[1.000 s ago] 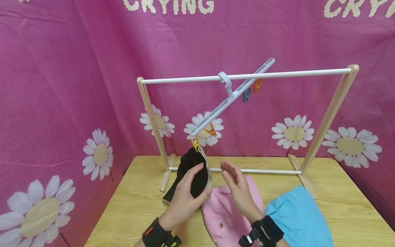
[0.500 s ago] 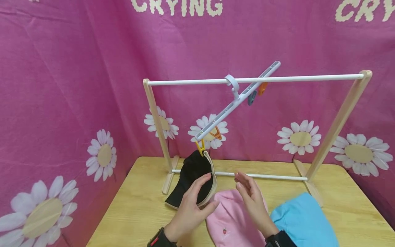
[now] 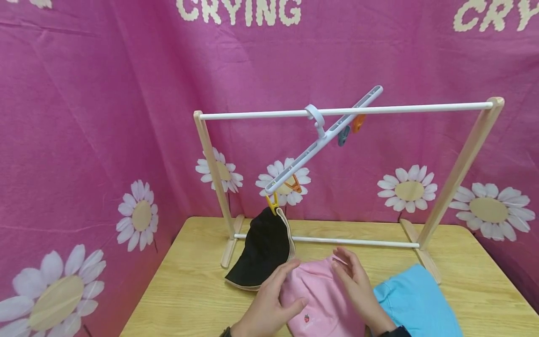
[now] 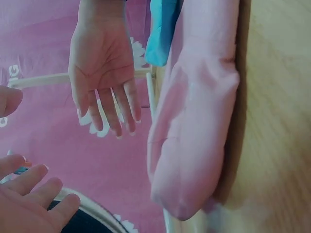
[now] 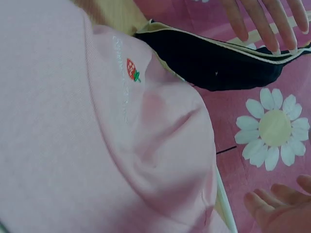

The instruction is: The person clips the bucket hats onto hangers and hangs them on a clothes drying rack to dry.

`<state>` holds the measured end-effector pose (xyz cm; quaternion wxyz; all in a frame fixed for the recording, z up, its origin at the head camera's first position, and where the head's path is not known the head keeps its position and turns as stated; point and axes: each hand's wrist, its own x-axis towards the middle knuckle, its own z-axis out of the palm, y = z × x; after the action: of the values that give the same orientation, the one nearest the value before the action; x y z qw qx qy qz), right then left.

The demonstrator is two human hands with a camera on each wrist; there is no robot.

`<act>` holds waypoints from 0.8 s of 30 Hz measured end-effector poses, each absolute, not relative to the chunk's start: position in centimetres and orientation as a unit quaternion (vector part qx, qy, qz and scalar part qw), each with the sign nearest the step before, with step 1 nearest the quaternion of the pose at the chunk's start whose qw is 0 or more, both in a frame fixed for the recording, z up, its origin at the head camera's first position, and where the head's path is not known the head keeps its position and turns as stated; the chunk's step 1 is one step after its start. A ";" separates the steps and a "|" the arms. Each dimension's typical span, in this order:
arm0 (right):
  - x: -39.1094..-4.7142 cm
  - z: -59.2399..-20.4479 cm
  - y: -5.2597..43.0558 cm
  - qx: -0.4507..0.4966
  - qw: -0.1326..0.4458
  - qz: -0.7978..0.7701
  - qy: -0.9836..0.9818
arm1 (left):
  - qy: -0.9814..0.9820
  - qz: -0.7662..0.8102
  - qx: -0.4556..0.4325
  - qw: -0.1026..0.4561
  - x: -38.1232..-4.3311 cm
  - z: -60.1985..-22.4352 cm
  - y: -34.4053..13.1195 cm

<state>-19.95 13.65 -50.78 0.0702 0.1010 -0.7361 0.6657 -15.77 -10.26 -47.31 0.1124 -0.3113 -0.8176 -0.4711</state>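
A pink bucket hat [image 3: 322, 299] with a small strawberry motif lies on the table between my hands. My left hand [image 3: 271, 299] hovers over its left side, fingers relaxed and apart, thumb pointing inward. Over its right side is my right hand [image 3: 358, 290], fingers loosely extended. In the left wrist view a gap shows between the right hand [image 4: 104, 68] and the pink hat [image 4: 194, 121]. Just left of my left hand, a black bucket hat [image 3: 263, 248] with a beige edge hangs from a yellow clip [image 3: 273, 203] at the near end of the pale grey hanger [image 3: 301, 161].
The hanger hooks over the white top rod [image 3: 400, 110] of a wooden-legged rack. Two orange clips [image 3: 294, 185] and a grey clip [image 3: 343, 135] hang along it. A light blue hat [image 3: 417, 304] lies at the right of the wooden table [image 3: 168, 299]. A pink flowered curtain surrounds it.
Both hands have moved down and nearer toward the pink hat, the left also away from the black hat. The head view has shifted slightly. The hats stay where they were.
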 end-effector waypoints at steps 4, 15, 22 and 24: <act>-19.6 -51.3 14.3 0.080 0.051 0.663 -0.742 | -0.829 -0.450 -0.313 0.111 -15.5 -47.9 -9.9; -19.7 -51.3 15.6 0.039 0.018 0.631 -0.775 | -0.852 -0.413 -0.312 0.076 -16.1 -49.0 -9.4; -19.5 -51.6 16.2 0.015 -0.012 0.622 -0.783 | -0.855 -0.396 -0.322 0.090 -16.5 -50.2 -9.2; -19.4 -51.7 16.4 0.010 -0.020 0.616 -0.788 | -0.857 -0.395 -0.319 0.085 -16.6 -50.5 -9.1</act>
<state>-19.44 16.42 -51.67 -0.0205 0.0096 -0.7875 0.6159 -16.62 -9.07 -50.47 0.0850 -0.3189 -0.8573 -0.3952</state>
